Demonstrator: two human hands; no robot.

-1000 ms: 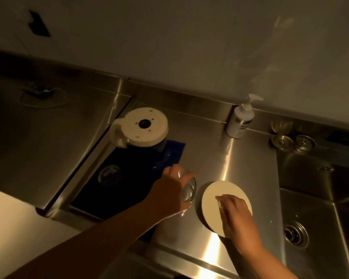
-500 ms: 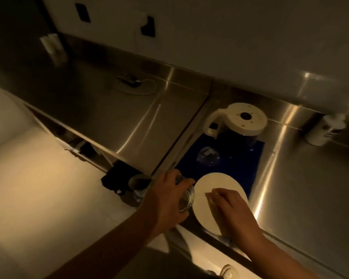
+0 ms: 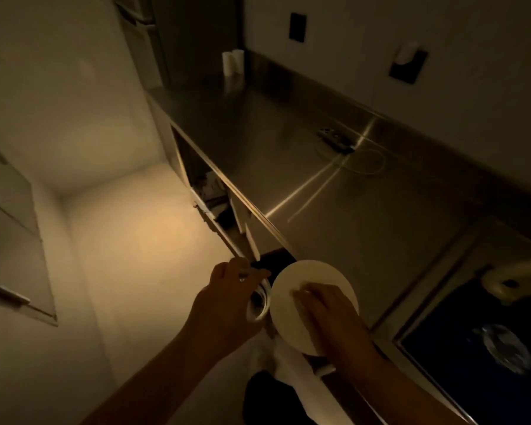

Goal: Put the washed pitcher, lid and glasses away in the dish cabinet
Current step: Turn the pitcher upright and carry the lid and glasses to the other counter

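- Head view is looking down along a dim steel counter [image 3: 334, 216] that is running from the far left to the near right, with a pale floor [image 3: 141, 240] lying to its left.
- Left hand [image 3: 227, 305] is gripping a clear glass [image 3: 259, 303], fingers curling over its top and side; the glass is lying tilted, its mouth facing right toward the lid.
- Right hand [image 3: 328, 317] is holding a round white lid [image 3: 307, 289], fingers lying across its near right part and the thumb hidden behind it; the disc is hanging just off the near edge of the counter.
- Glass and lid are sitting just beside each other, almost touching, both in the air above the counter's front edge.
- Another glass [image 3: 503, 348] is resting on a dark blue mat [image 3: 460, 326] at the near right.
- White pitcher [image 3: 515, 280] is showing only partly at the right edge, beyond that glass on the same mat.
- Open shelves [image 3: 209, 191] under the counter are holding things too dark to make out.
- Cable [image 3: 365, 161] and a small dark device [image 3: 334, 139] are lying on the counter toward the far side.
- Two white cylinders [image 3: 233, 63] are standing at the far end of the counter, against the wall.
- Cabinet fronts [image 3: 13, 240] are lining the left side.
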